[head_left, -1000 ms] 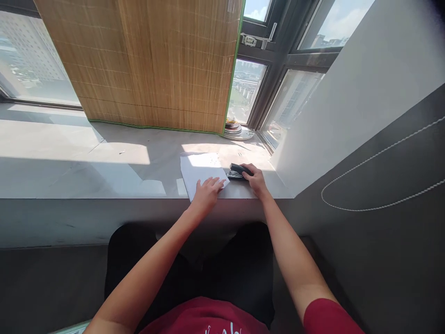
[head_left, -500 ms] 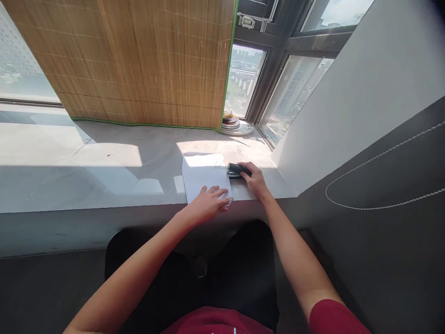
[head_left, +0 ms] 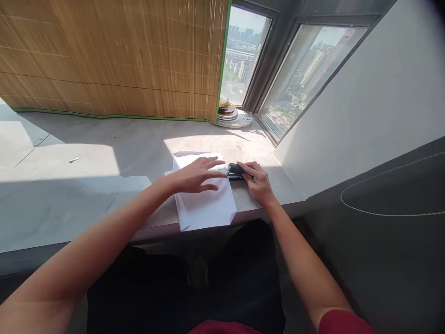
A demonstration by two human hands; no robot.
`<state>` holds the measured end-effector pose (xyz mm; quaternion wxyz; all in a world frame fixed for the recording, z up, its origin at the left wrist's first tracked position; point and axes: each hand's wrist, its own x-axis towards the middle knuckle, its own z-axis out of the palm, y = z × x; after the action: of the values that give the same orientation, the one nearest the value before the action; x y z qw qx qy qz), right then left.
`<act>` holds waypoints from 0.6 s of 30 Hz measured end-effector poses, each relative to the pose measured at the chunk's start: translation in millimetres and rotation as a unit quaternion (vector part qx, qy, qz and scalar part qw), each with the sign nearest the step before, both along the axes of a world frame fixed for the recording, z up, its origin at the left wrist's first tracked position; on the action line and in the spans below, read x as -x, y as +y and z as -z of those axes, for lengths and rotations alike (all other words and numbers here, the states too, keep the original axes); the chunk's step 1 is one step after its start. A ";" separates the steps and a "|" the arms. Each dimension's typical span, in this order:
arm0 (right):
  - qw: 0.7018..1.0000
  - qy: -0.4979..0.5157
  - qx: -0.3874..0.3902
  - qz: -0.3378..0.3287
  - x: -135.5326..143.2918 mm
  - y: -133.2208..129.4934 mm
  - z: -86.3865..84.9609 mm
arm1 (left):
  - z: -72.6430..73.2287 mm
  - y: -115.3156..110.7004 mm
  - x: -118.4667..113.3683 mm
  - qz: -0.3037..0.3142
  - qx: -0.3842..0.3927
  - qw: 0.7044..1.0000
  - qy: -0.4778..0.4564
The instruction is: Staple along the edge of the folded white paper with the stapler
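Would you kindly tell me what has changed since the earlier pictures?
The left hand moved up the paper, from its near edge toward the stapler. The paper slid slightly toward the person, farther over the edge of the sill. The right hand kept its hold on the stapler.

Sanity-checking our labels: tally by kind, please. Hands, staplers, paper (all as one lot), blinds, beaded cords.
Left hand and right hand: 2
Black stapler: 1
White paper, one lot, sheet count unclear: 1
Slatted blind: 1
Beaded cord: 1
Total: 6
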<state>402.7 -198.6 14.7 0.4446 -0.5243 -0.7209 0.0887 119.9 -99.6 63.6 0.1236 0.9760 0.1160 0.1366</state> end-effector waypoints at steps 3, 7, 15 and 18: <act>0.999 -0.033 0.011 -0.006 3.6 -1.8 -5.1 | 17.8 3.6 -5.9 0.022 0.018 0.999 0.016; 0.997 -0.077 0.016 -0.015 8.2 -2.7 -8.9 | 31.7 3.4 -9.5 0.045 0.035 0.998 0.018; 0.994 -0.099 -0.006 0.052 6.4 -3.5 -5.9 | 33.0 3.0 -10.1 0.038 0.080 0.996 0.013; 0.994 -0.093 -0.003 0.058 4.8 -2.9 -4.9 | 35.2 0.7 -10.9 0.033 0.073 0.997 0.010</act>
<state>397.8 -201.5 19.6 0.3815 -0.5696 -0.7279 0.0116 130.8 -98.9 28.4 0.1979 0.9690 0.0946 0.1137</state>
